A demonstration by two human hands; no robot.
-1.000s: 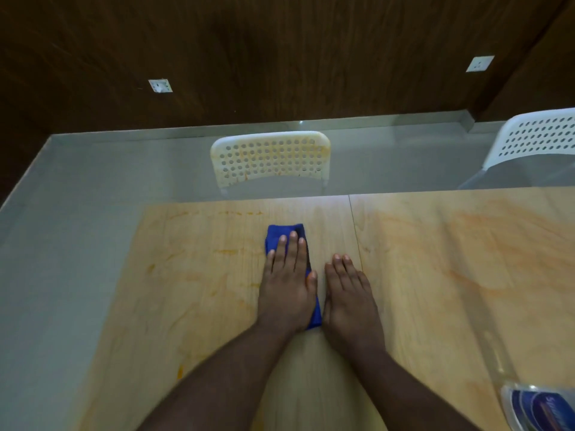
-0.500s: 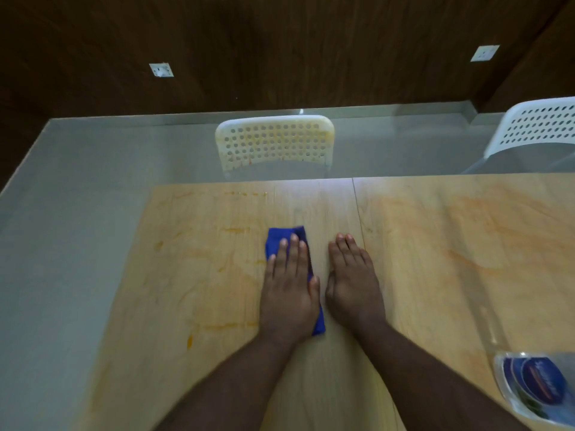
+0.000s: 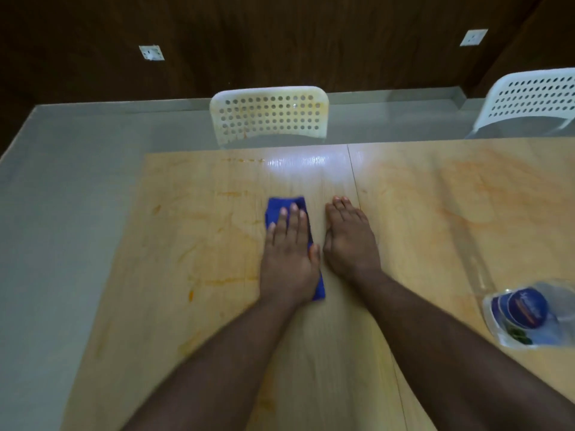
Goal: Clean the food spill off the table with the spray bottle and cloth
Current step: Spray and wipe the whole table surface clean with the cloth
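The left hand lies flat, fingers straight, pressing the blue cloth onto the table; the right hand rests open just beside it. Wiping well probably means keeping firm palm pressure and sweeping left across the orange streaks. The bottle lies near the right edge.

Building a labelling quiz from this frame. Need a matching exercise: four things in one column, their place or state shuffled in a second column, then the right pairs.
Things
1. folded blue cloth
2. right hand
3. clear plastic spray bottle with a dark blue label
4. white perforated plastic chair stained orange

Places or states
A. lying at the right edge of the view, no hand on it
B. beyond the far edge of the wooden table
C. pressed flat under the left hand
D. flat on bare wood, right of the cloth

Pairs: 1-C, 2-D, 3-A, 4-B
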